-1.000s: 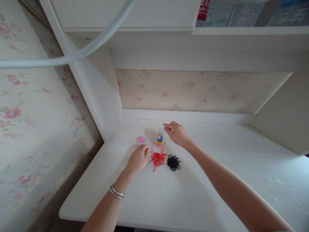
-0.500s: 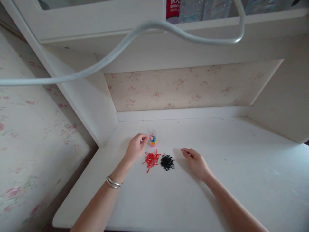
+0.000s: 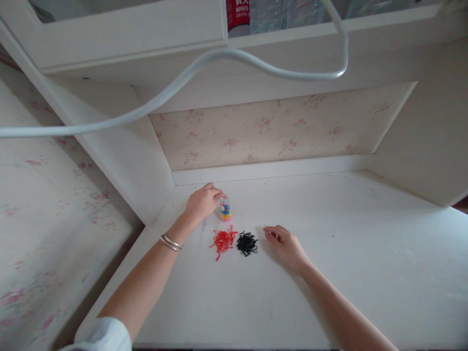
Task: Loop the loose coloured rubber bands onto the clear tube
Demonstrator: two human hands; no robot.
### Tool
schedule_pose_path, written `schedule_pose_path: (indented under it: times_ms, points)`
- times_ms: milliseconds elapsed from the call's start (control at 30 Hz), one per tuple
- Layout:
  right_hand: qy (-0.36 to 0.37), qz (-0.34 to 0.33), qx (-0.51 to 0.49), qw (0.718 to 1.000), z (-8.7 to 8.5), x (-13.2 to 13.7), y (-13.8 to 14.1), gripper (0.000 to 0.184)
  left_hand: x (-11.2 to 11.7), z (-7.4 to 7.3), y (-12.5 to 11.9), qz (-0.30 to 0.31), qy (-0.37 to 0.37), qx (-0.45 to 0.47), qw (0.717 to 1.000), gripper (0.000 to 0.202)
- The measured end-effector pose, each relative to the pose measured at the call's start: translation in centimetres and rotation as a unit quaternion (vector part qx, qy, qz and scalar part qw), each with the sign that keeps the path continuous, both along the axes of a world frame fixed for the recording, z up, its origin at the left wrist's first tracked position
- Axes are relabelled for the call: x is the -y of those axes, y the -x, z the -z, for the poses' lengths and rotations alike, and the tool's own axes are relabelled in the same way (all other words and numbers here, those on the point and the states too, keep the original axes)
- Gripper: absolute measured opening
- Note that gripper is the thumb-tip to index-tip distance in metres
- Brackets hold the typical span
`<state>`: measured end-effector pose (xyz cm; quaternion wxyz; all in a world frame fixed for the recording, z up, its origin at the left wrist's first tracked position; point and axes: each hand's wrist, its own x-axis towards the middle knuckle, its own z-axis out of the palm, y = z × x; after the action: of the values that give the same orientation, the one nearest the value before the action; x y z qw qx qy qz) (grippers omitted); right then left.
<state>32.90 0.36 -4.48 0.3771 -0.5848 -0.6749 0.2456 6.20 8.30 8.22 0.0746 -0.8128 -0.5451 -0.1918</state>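
My left hand [image 3: 202,202] is pinched at the mouth of a small clear jar [image 3: 225,209], with a tiny red rubber band at its fingertips. Blue and yellow bits lie inside the jar, above a pink base, and it stands upright on the white desk. In front of it is a loose pile of red rubber bands [image 3: 224,240]. Beside that, to the right, lies a pile of black rubber bands [image 3: 247,243]. My right hand [image 3: 287,246] rests on the desk right of the black pile, fingers curled together and nothing visible in them.
A white cable [image 3: 204,61] hangs across the upper view in front of the shelf. Bottles with a red label [image 3: 238,14] stand on the shelf above. The white desk [image 3: 226,302] meets a side panel [image 3: 120,141] at left and flowered wallpaper behind.
My left hand has risen from the jar's side to its mouth with the red rubber band. My right hand keeps its place by the black pile. The whole view has shifted a little.
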Motion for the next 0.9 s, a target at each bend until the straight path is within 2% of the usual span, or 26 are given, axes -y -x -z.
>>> schedule_pose_path:
  times_ms: [100, 267, 433, 533, 633, 733, 800, 900]
  points:
    - [-0.005, -0.002, 0.002, 1.0, 0.0, 0.0, -0.2, 0.034, -0.3, 0.2, -0.1, 0.009, 0.004, 0.009, 1.0, 0.026]
    - [-0.003, 0.001, 0.007, 1.0, 0.0, 0.0, -0.1, 0.032, -0.3, 0.5, 0.7, 0.029, -0.015, 0.075, 0.997, 0.025]
    - [-0.001, 0.001, 0.016, 1.0, -0.1, 0.1, 0.2, 0.034, 1.9, 1.9, 1.8, 0.04, -0.013, 0.146, 0.988, 0.026]
    - [0.001, 0.008, 0.019, 1.0, -0.1, -0.1, 0.2, 0.034, 3.8, 3.7, 2.2, 0.053, 0.036, 0.167, 0.984, 0.026]
    - [0.004, 0.024, 0.009, 1.0, -0.3, -0.7, 0.5, 0.034, 5.4, 6.1, 2.7, 0.07, 0.126, 0.192, 0.971, 0.025]
    - [0.004, -0.002, 0.035, 0.999, -1.2, -1.4, 1.6, 0.032, 6.2, 8.1, 3.4, 0.059, 0.203, 0.219, 0.953, 0.025]
    - [0.004, -0.039, 0.076, 0.996, -2.2, -1.6, 2.8, 0.029, 6.4, 8.7, 4.0, 0.055, 0.231, 0.225, 0.945, 0.023]
    - [0.017, -0.081, 0.151, 0.985, -3.7, -2.1, 5.1, 0.027, 6.6, 8.8, 4.9, 0.055, 0.241, 0.216, 0.945, 0.02]
